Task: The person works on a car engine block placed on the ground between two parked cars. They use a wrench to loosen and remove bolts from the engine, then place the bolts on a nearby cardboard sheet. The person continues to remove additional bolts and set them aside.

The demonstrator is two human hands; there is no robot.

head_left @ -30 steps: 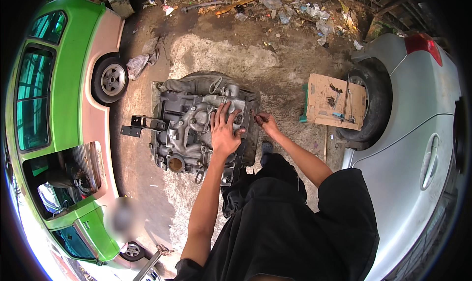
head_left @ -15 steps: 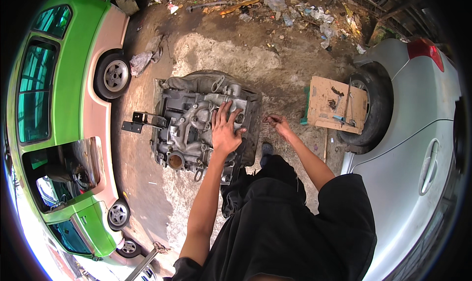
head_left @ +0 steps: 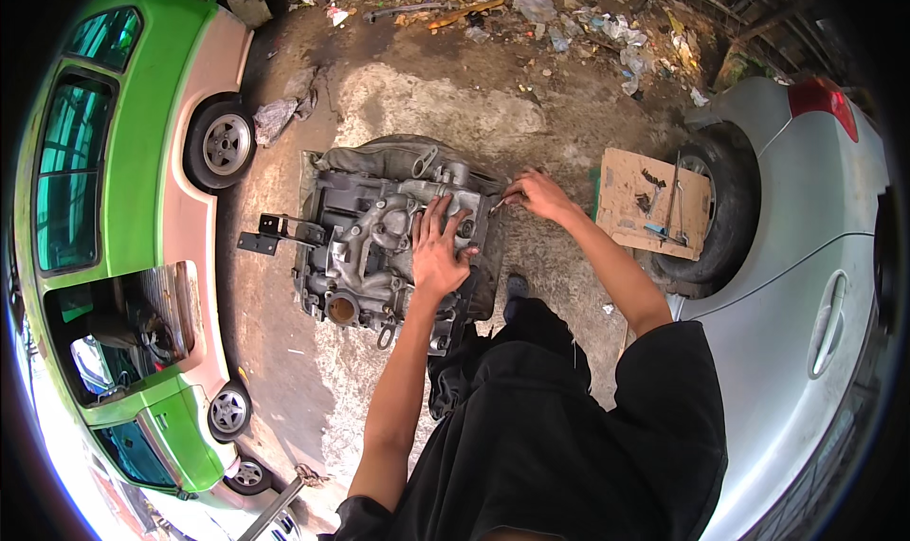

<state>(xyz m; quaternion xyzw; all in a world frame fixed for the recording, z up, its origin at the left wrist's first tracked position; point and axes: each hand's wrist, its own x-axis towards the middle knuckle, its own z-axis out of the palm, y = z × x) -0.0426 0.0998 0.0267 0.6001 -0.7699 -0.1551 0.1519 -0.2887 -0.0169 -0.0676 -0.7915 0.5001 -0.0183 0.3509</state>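
- Centrally, the engine block (head_left: 393,233) lies on the dirt ground (head_left: 427,115), its long axis running away from the person.
- Left hand (head_left: 439,252): flat on the block's top, fingers spread, gripping nothing.
- Right hand (head_left: 537,195): nearer the block's far right corner, fingers pinched on a small metal tool (head_left: 497,204) touching that edge.

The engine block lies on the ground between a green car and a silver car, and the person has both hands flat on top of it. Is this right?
Not quite. In the head view only the left hand lies flat on the engine block. The right hand is at its edge, pinching a small tool. The green car and silver car are as you say.
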